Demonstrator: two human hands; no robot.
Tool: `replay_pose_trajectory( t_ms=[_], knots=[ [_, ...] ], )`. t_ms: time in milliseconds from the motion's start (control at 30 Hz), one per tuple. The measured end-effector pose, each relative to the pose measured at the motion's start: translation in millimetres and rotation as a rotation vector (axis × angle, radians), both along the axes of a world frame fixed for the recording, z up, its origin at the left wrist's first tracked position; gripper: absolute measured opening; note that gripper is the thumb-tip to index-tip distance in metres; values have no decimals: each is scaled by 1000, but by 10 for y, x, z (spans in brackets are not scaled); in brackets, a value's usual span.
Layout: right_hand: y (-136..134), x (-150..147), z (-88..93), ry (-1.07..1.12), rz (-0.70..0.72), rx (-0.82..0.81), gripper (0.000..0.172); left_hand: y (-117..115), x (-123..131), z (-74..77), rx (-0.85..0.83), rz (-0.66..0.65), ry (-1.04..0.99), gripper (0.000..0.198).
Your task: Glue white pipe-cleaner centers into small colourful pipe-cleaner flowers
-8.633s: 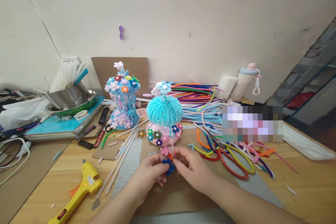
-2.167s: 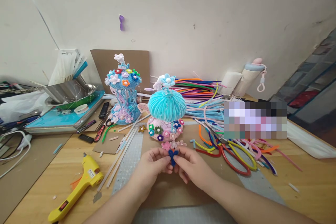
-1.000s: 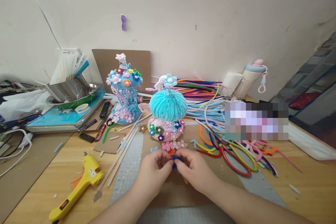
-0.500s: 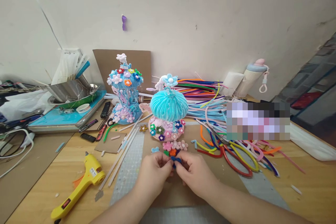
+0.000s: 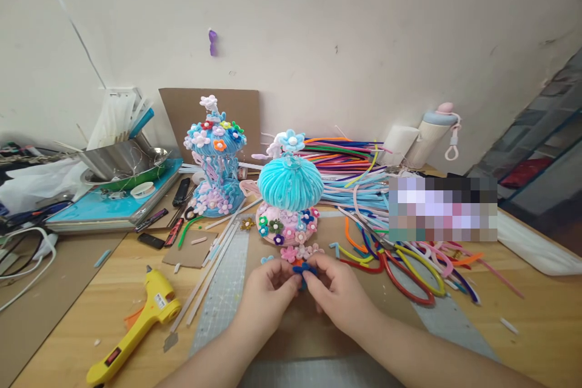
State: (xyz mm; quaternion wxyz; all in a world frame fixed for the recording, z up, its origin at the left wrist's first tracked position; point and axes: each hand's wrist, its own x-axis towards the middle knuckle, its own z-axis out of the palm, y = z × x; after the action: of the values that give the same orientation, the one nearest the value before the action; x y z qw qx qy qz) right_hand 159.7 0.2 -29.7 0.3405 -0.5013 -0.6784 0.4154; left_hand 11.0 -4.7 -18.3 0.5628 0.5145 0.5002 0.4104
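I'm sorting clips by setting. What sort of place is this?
Probably a home craft desk. A heap of coloured pipe cleaners, a yellow hot glue gun and a turquoise mushroom model show it; the left hand and right hand pinch a blue pipe-cleaner flower.

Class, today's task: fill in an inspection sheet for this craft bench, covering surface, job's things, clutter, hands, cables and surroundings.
Surface: wooden table with a grey cutting mat lying on it.
Job's things: dark blue flower of pipe cleaner; turquoise domed model just behind it, with loose small flowers at its foot.
Clutter: yellow glue gun lying to the left; pipe-cleaner pile to the right; taller flowered model; metal bowl.
Grippers: left hand and right hand both pinch the dark blue flower between fingertips.
Cables: white cable looped at the left edge.
Surroundings: white wall; bottle and cardboard sheet stand against it.
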Motion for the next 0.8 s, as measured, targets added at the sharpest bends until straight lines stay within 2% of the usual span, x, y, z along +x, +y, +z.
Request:
replay_pose_trajectory(
  t_ms=[133, 267, 467, 633, 733, 800],
  knots=[
    [2, -6, 7, 25, 20, -19, 13, 5, 8, 39, 3, 10, -35, 18],
    [8, -13, 7, 20, 80, -22, 14, -4, -8, 39, 13, 26, 65, 16],
    [-22, -18, -13, -118, 65, 156, 16, -18, -36, -53, 36, 17, 209, 15],
    [-59, -19, -2, -242, 65, 238, 18, -23, -30, -39, -14, -5, 210, 19],
    [-44, -15, 10, -265, 83, 252, 18, -18, -27, -23, -44, -6, 200, 19],
    [-24, -11, 17, -229, 87, 203, 15, -12, -25, -24, -1, -7, 187, 14]
  ],
)
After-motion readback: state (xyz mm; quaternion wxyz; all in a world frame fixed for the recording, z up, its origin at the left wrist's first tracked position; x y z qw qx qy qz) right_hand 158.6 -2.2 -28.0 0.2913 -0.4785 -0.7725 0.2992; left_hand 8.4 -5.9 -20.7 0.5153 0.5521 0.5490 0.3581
